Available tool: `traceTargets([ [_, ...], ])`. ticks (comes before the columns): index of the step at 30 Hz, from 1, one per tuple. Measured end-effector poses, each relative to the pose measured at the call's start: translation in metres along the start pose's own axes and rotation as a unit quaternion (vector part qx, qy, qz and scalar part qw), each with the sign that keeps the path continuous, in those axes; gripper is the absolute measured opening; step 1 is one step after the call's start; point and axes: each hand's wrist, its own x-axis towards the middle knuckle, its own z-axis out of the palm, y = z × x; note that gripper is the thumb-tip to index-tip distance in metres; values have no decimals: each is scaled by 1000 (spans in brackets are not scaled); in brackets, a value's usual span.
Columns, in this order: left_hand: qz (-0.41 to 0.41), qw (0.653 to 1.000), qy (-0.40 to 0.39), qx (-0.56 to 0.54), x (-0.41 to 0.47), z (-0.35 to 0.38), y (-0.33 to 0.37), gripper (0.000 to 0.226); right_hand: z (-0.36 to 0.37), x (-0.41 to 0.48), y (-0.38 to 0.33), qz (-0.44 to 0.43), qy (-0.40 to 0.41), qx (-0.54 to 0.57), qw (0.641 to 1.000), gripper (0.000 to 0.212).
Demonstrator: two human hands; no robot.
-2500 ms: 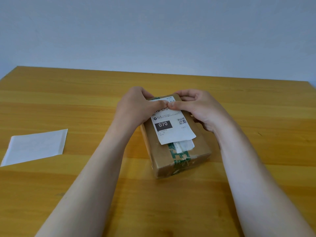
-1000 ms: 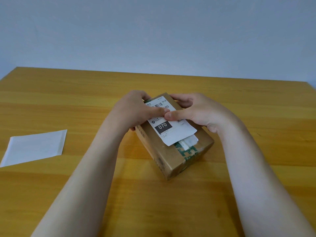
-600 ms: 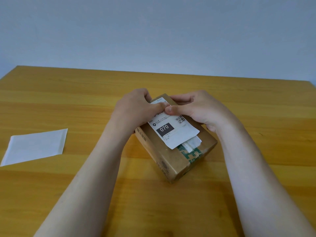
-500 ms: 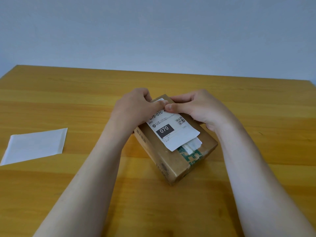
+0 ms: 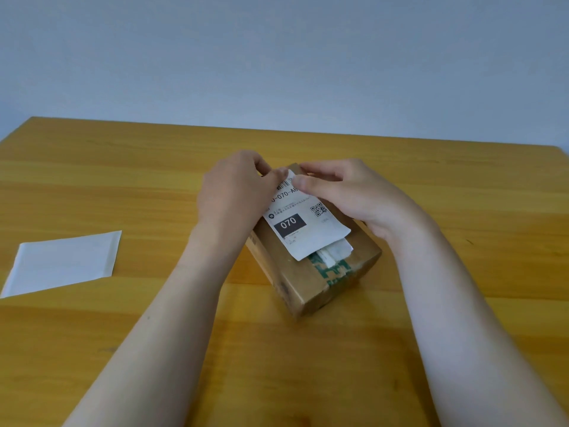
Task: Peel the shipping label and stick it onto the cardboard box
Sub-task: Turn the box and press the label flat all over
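While skewed, the shipping label [image 5: 303, 223] lies lengthwise on the cardboard box [image 5: 311, 272].

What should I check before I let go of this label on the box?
1. Label lies on the box top: ok.
2. Label squared to the box edges: not ok, it sits a bit skewed.
3. Near end stuck flat: cannot tell; it overlaps older paper and green tape.
4. Far end pressed: ok, left hand and right hand thumbs are on it.
5. Backing sheet out of the way: ok, it lies on the table, left.
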Motion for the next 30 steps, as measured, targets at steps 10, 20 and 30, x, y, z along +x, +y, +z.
traceTargets([
  [10, 33, 979, -190, -71, -1, -27, -4, 47, -12, -11, -7, 46, -84, -72, 993, 55],
  [20, 19, 981, -192, -15, -5, -27, -1, 42, -3, -5, 0, 27, -58, -46, 997, 48],
  [30, -12, 986, -168, -3, -1, -21, -2, 42, 0, -4, 2, 19, -36, -43, 998, 37],
])
